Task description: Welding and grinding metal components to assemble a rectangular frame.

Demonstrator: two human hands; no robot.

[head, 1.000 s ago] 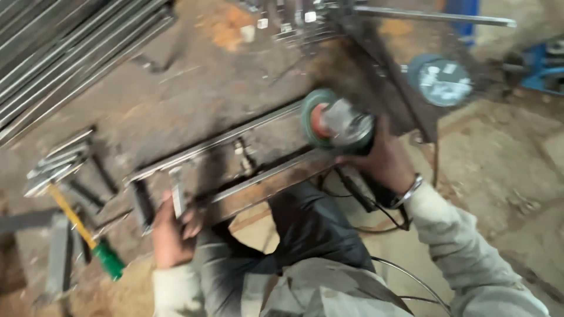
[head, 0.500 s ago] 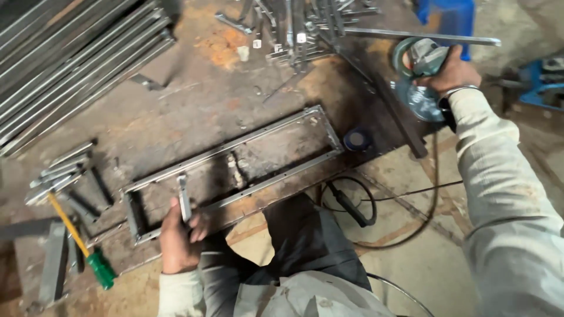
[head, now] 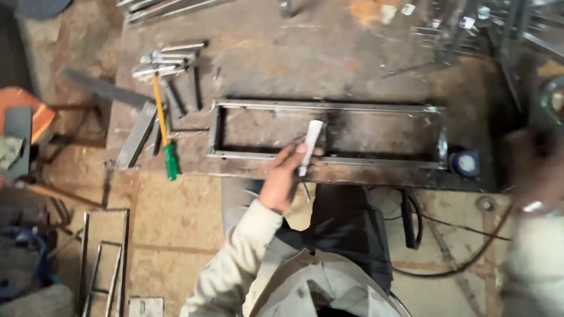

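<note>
A long rectangular steel frame point(head: 376, 108) lies flat on the rusty workbench point(head: 329, 53). My left hand point(head: 283, 181) rests on the frame's near rail and grips a short pale metal bar point(head: 311, 141) that stands across that rail. My right hand point(head: 531, 167) is a blur at the far right edge, level with the frame's end; what it holds cannot be made out. A round part of a tool point(head: 552, 103) shows just above it.
A hammer with a yellow shaft and green grip point(head: 169, 158) lies left of the frame beside several short steel pieces point(head: 170, 58). A blue round object point(head: 465, 162) sits at the frame's right end. A black cable point(head: 458, 267) loops over the floor.
The view has swung so the frame now lies level. My right hand came down from the back of the bench towards the frame's right end. My left hand stays on the short bar.
</note>
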